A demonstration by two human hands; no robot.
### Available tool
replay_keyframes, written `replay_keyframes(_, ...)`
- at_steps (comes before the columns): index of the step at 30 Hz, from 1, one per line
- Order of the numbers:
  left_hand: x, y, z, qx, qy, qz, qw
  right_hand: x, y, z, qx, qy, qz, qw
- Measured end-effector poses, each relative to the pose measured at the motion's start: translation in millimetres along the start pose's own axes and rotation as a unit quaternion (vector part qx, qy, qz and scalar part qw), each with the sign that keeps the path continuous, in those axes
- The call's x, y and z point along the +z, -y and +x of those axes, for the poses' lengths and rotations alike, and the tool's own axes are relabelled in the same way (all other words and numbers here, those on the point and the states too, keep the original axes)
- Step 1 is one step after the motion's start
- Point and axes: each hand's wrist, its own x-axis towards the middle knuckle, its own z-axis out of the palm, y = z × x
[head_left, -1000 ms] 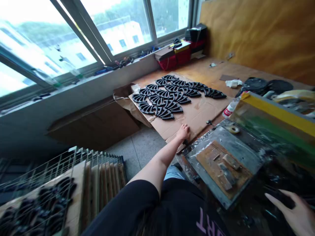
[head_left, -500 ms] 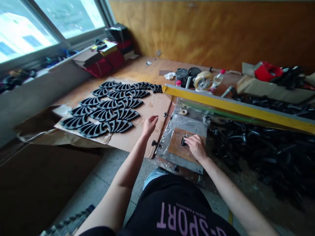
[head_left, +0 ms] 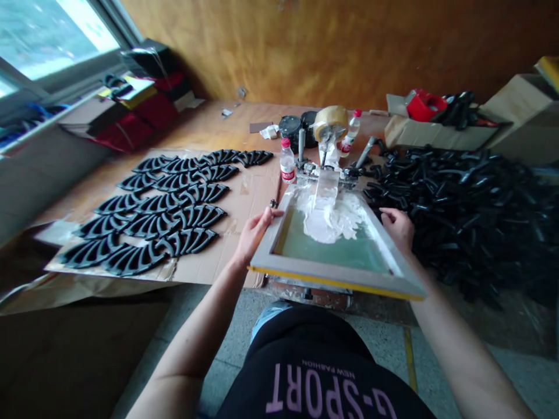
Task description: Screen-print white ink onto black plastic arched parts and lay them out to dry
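A: We've got the screen [head_left: 345, 247] by both side rails, lying near flat over the jig, its yellow front edge nearest our body. To do this well, I'd say we keep both sides level, so the white ink [head_left: 327, 218] pooled at the far end doesn't run.

B: Agreed. Our left hand [head_left: 253, 233] curls over the left rail, thumb on top, the other fingers hidden under the frame. Our right hand [head_left: 397, 227] grips the right rail the same way, though how far those fingers wrap we cannot tell.

A: So the frame sits between our palms, mesh clear of every fingertip. The printed pieces [head_left: 152, 215] lie on cardboard [head_left: 244, 192] to the left, the unprinted pile [head_left: 458, 192] to the right.

B: And the bottle [head_left: 287, 161] stands just beyond the screen's far left corner.
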Motion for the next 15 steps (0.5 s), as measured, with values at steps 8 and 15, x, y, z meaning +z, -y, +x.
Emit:
replay_keyframes(8, 0.0, 116.3, -9.3, -0.12, -0.003, 0.045, 0.992, 47.1, 97.2, 37.6, -0.126, 0.171, -0.1, 0.972)
replay_keyframes(15, -5.2, 134.5, -4.4, -0.133, -0.001, 0.066, 0.989, 31.7, 96.7, -27.5, -0.289, 0.297, -0.108, 0.904)
